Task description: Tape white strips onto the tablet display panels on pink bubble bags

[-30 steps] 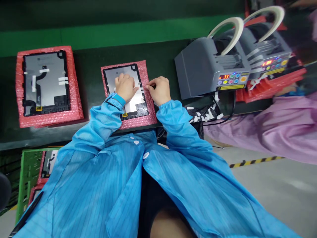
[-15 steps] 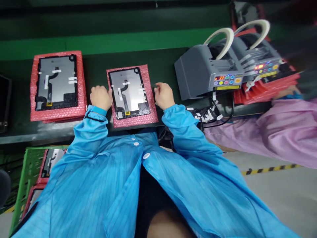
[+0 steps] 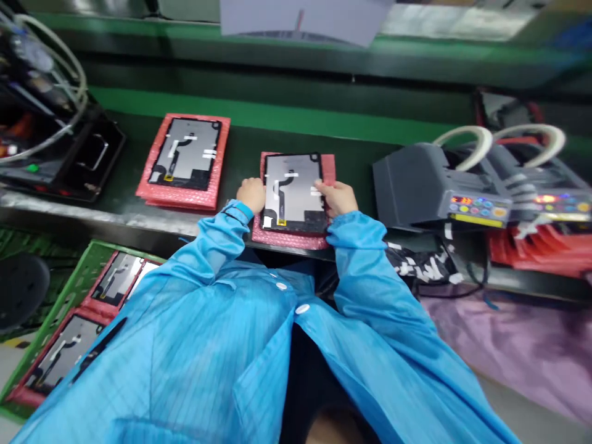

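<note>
A tablet screen (image 3: 300,196), its back up with a black flex cable and white tape strips, is in front of me over a pink bubble-wrap sheet (image 3: 296,239). My right hand (image 3: 340,197) is closed on its right edge, the thumb on the upper face and the other fingers out of sight. At the left edge my left hand (image 3: 252,195) is closed with fingers curled against the screen; their tips are hidden. Whether the screen is slightly raised I cannot tell.
Left of it, another screen (image 3: 190,151) lies on stacked pink bubble wrap (image 3: 180,196). Two grey tape dispensers (image 3: 411,188) stand at right, beside red bubble sheets (image 3: 531,250). A green crate (image 3: 34,345) with several screens is low left. A black machine (image 3: 92,154) with hoses stands far left.
My right hand has gone from beside the bubble wrap onto the screen's right edge. My left hand has come against the left edge. The screen has turned slightly on its sheet. The view has swung left.
</note>
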Demonstrator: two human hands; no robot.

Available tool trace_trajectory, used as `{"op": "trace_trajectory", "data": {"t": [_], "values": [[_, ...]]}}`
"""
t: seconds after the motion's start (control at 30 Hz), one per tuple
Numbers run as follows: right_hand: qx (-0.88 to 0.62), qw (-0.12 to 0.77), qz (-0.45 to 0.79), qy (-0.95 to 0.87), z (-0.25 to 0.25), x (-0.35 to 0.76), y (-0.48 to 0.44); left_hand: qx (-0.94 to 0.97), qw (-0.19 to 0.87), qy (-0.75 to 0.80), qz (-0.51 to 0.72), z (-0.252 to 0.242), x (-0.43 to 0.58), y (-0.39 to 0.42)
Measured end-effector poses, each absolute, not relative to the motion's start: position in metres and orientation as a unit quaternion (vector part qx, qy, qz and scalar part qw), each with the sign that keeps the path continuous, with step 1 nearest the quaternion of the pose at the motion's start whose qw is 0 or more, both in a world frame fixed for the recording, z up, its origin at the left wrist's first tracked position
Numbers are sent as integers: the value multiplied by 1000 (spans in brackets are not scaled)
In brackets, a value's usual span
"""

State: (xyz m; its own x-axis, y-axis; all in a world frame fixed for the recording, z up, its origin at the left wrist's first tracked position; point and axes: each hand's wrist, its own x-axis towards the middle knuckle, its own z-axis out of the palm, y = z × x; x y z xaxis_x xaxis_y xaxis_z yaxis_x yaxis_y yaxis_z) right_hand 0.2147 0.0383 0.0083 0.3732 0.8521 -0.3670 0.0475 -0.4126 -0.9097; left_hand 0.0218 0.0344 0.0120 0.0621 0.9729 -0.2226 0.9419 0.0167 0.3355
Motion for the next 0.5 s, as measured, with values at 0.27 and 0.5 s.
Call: {"op": "trace_trajectory", "data": {"t": [0.27,0.5], "values": [[-588,482,531,-375,45,163,40,608,262,708,246,36,-31,5],[-508,433,562,-490,65,30,101,565,126,758,300,85,-168,28]]}}
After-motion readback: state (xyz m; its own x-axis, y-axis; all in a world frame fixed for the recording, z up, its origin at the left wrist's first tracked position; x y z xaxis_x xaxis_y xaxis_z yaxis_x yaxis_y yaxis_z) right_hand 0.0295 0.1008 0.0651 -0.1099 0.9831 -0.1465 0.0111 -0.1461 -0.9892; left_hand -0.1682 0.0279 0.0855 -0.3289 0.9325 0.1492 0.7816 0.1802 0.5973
